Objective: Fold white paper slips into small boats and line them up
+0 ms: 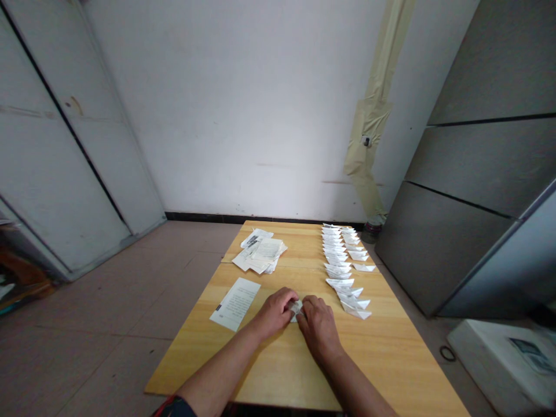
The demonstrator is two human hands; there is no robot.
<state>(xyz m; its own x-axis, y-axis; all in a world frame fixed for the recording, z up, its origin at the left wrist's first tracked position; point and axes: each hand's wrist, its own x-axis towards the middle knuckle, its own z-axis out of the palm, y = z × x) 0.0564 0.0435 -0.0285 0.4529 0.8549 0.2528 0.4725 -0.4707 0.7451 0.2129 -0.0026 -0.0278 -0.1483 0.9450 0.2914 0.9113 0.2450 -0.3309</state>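
Your left hand [274, 314] and right hand [319, 327] are closed on a small folded white paper [296, 310], pinching it from both sides. It sits on the wooden surface [377, 359], just beside the rows of paper boats [343, 266].

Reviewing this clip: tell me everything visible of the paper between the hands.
The folded white paper shows only as a small, creased, angular piece, mostly covered by the left hand and right hand, which grip it from both sides. It sits low over the wooden table; whether it touches cannot be told.
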